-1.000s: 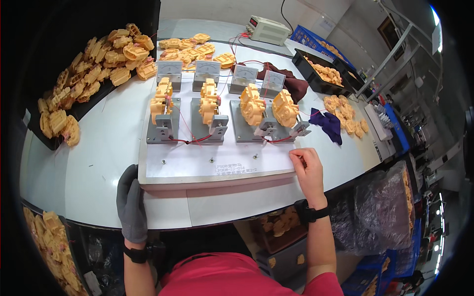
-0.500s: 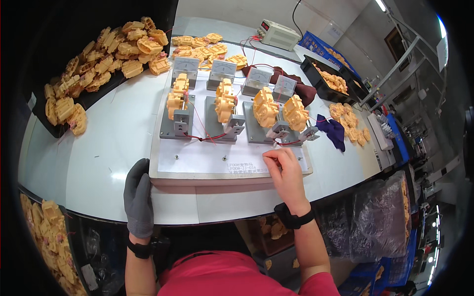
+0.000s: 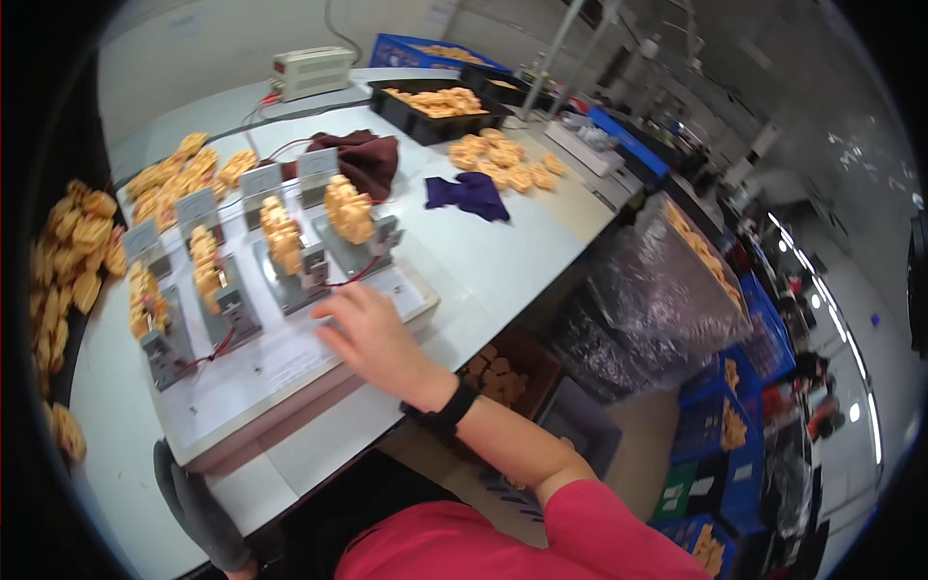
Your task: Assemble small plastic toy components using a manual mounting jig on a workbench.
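Bare right hand point(image 3: 362, 333), fingers loosely bent, was over the near edge of the white board point(image 3: 244, 398); contact unclear. Gloved left hand point(image 3: 196, 503) lay by its near-left corner. Four yellow housings point(image 3: 348, 211) stood on grey fixtures point(image 3: 280, 278), meters point(image 3: 197, 215) behind. Purple cloth point(image 3: 469, 196) lay to the right, beyond the board.

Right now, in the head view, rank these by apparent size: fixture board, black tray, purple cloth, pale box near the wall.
1. Fixture board, clearly largest.
2. Black tray.
3. Purple cloth and pale box: too alike to rank, and the box sits farther from the camera.
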`<state>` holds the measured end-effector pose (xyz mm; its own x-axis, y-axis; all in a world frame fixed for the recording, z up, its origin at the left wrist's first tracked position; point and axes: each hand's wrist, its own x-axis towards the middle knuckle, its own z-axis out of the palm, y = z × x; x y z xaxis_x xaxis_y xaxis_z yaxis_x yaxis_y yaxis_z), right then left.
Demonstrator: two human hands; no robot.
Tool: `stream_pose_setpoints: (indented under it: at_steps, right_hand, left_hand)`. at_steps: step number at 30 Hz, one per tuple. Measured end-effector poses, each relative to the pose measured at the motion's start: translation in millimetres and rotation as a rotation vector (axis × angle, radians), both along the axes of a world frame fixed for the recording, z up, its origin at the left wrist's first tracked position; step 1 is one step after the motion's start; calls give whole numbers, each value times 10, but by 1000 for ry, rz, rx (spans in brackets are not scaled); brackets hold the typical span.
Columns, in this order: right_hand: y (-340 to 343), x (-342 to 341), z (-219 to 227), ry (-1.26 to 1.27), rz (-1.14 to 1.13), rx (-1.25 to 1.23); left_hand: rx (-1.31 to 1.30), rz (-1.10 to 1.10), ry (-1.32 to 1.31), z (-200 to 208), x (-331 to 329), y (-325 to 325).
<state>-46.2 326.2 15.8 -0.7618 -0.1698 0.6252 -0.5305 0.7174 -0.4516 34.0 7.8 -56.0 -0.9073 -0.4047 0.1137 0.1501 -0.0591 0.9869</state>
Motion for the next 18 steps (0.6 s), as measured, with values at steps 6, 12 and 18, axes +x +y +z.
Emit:
stream_pose_setpoints:
  at_steps: [6,12,18]
  right_hand:
    - [-380,101,-20,-52,139,-82]
    - [-566,14,-179,-11,106,-84]
    - [-658,-10,-172,13,106,-112]
  left_hand:
    - [-430,-41,53,-224,-122,-30]
    - [-415,-44,52,-254,-109,-68]
    - [-656,-20,69,-184,-57,-128]
